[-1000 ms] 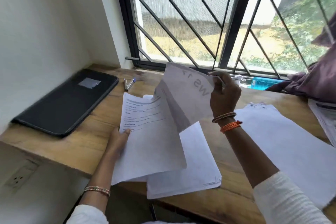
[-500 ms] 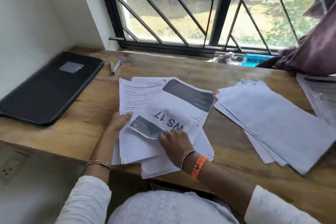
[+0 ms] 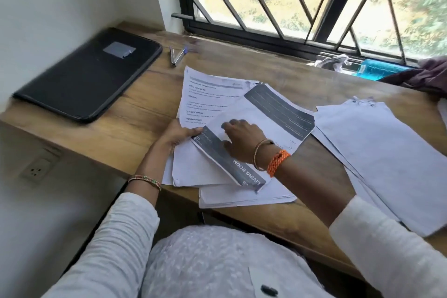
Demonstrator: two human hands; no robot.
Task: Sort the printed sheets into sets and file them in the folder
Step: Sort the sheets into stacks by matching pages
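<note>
A loose pile of printed sheets [image 3: 210,94] lies in the middle of the wooden desk [image 3: 135,133]. On top is a sheet with dark bands [image 3: 275,113], one band reading "LIVING ROOM". My right hand [image 3: 242,138] lies on this top sheet with its fingers spread flat. My left hand [image 3: 177,136] rests at the pile's left edge, thumb on the corner of the dark-banded sheet, fingers hidden under the papers. A second pile of blank-side-up sheets [image 3: 387,157] lies to the right. The black folder [image 3: 89,75] lies closed at the far left of the desk.
Two pens [image 3: 177,55] lie between the folder and the sheets. A barred window [image 3: 314,2] runs along the back edge. A teal box [image 3: 379,71], a crumpled cloth [image 3: 333,61] and purple fabric [image 3: 433,75] sit on the sill at right. A wall socket [image 3: 37,172] sits below the desk.
The sheet that my right hand held up in the air has come down onto the middle pile. My right hand now lies flat on it; my left hand has stayed at the pile's left edge.
</note>
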